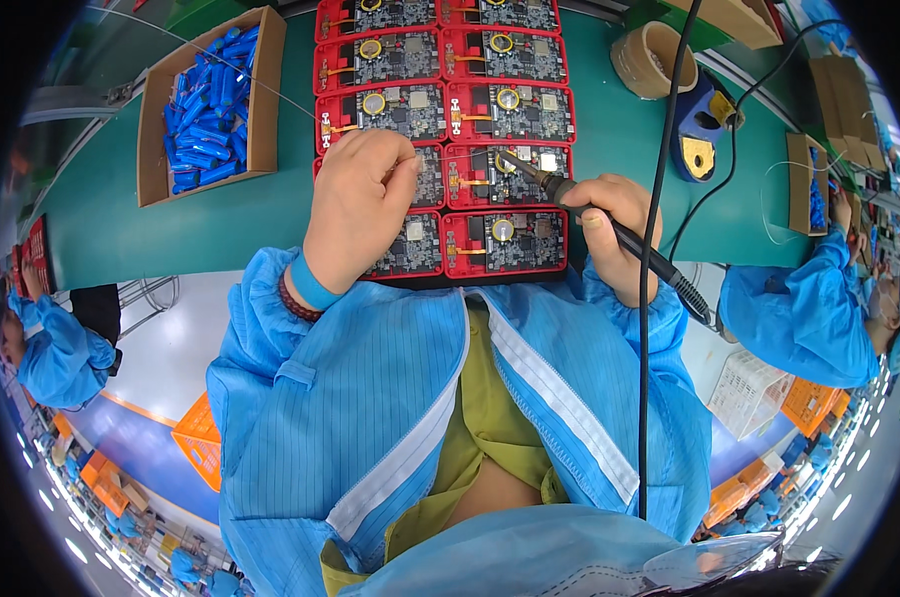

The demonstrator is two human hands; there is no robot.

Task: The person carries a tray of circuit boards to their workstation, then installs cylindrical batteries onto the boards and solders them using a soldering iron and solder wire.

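Observation:
My right hand (619, 221) grips a soldering iron (559, 187) by its dark handle. Its tip rests at or just over a yellow-ringed round part on a circuit board (535, 164) in a red case, in the right column. My left hand (356, 204), fingers pinched, is over the left column and hides part of the boards below. Between its fingers runs a thin solder wire (283, 97), coming from the upper left and reaching toward the iron's tip. Several more red cases (508, 244) with boards stand in two columns around both hands.
A cardboard box (263, 119) of blue cylindrical cells stands at the left. On the right are a brown round container (649, 62) and a blue iron stand (697, 129) with yellow sponge. A black cable (653, 219) hangs beside my right hand. Co-workers in blue sit on both sides.

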